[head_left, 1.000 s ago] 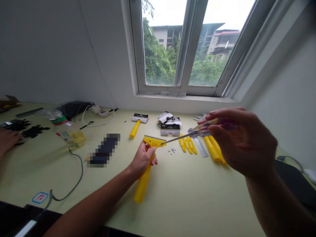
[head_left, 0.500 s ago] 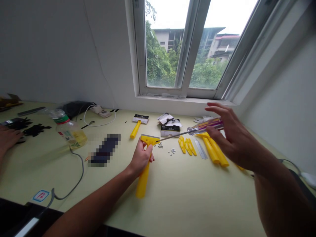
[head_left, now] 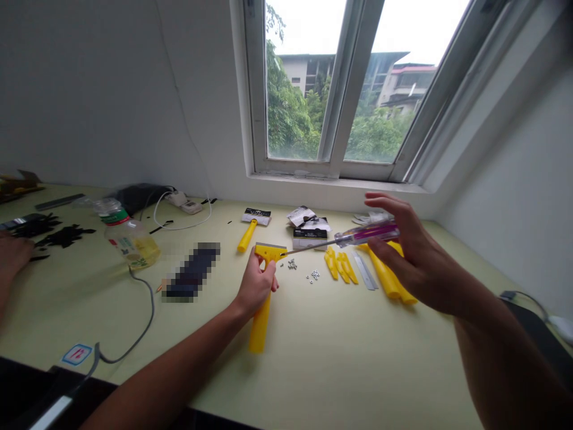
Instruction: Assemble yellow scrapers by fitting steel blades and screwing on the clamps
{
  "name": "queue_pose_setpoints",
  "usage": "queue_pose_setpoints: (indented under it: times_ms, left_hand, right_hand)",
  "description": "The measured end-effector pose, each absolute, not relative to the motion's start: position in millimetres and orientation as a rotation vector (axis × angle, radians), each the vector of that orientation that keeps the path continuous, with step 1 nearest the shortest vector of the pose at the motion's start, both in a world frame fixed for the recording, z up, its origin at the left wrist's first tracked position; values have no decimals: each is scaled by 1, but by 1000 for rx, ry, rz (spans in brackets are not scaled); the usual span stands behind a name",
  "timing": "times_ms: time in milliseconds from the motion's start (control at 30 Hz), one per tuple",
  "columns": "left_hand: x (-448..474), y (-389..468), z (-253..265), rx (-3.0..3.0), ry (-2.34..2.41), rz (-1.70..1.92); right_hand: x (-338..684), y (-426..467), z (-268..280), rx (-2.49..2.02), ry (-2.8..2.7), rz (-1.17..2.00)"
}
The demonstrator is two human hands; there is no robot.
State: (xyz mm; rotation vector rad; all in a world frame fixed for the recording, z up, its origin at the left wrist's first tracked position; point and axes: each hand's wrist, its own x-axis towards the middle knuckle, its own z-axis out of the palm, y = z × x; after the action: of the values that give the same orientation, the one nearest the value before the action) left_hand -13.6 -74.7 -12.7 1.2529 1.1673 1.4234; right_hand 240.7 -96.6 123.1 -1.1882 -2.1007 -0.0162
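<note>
Pale tabletop (head_left: 340, 358); right fingers (head_left: 390, 254) around screwdriver (head_left: 358, 237).

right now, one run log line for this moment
left hand: grips yellow plastic scraper | right hand: holds clear-handled screwdriver, tip at scraper head | loose small nuts on table

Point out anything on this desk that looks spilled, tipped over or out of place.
A plastic bottle of yellowish liquid lies on its side at the left, capped, with no spill visible. Tiny screws and nuts lie scattered loose on the table beside the yellow scraper.
</note>
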Motion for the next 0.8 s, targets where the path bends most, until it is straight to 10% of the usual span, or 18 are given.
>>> queue_pose_setpoints:
  times_ms: [800]
  left_hand:
    - [-18,-71,-12,1263,1209,1478]
  right_hand:
    - [246,-78,114,-1212,-2036,-54]
